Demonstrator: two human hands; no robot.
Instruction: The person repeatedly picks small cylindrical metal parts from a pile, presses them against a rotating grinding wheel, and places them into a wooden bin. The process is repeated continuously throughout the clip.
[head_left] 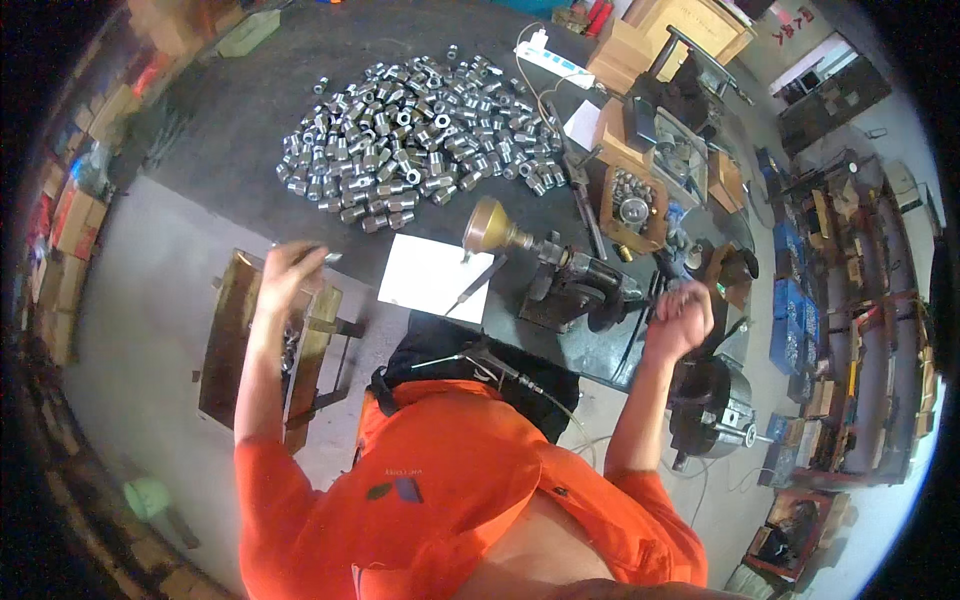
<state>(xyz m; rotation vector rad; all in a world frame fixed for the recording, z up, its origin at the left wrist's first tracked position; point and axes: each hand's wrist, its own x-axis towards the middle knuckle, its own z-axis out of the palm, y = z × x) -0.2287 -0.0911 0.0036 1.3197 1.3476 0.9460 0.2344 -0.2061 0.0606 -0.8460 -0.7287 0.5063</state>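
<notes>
Left hand (290,268) at 9 o'clock, grip pinching a small metal fitting (326,257) over a wooden crate (232,330). Right hand (682,318) at 3 o'clock, grip closed in a fist beside a dark machine (575,285). Heap of metal fittings (415,125) on bench (230,140) at 12 o'clock; white paper (432,277) just below.

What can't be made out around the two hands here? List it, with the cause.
Head view only:
- Left hand: motion-blurred; its grip on the small metal piece is unclear.
- Right hand: blurred fist; anything inside is hidden by the fingers.
- Wooden box: contents partly hidden by the left forearm.
- Shelves: items too small and bent near the rim.
</notes>
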